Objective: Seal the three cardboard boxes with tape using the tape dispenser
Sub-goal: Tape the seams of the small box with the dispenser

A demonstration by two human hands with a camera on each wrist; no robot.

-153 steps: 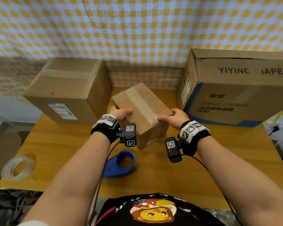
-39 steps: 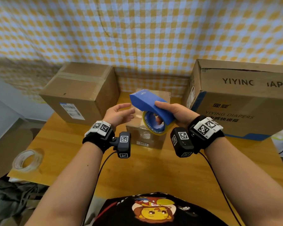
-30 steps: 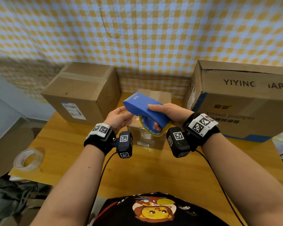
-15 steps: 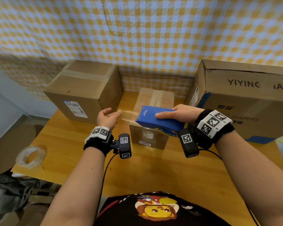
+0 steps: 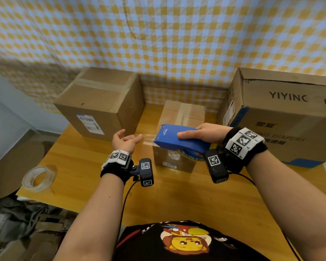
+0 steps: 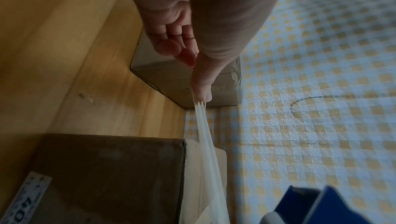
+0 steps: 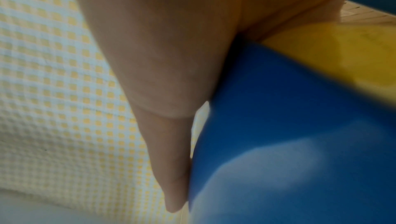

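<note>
Three brown cardboard boxes sit on the wooden table [image 5: 177, 200]: the left box [image 5: 100, 102] and the small middle box [image 5: 179, 127] already show tape strips on top, while the large printed box [image 5: 282, 113] at the right edge looks unsealed, so I judge the work unfinished. The right hand [image 5: 203, 131] grips the blue plastic tape dispenser [image 5: 177, 138] just above the middle box. The left hand [image 5: 123, 141] pinches the clear tape strip [image 5: 147, 137] pulled taut leftward. Open tabletop lies at lower centre.
</note>
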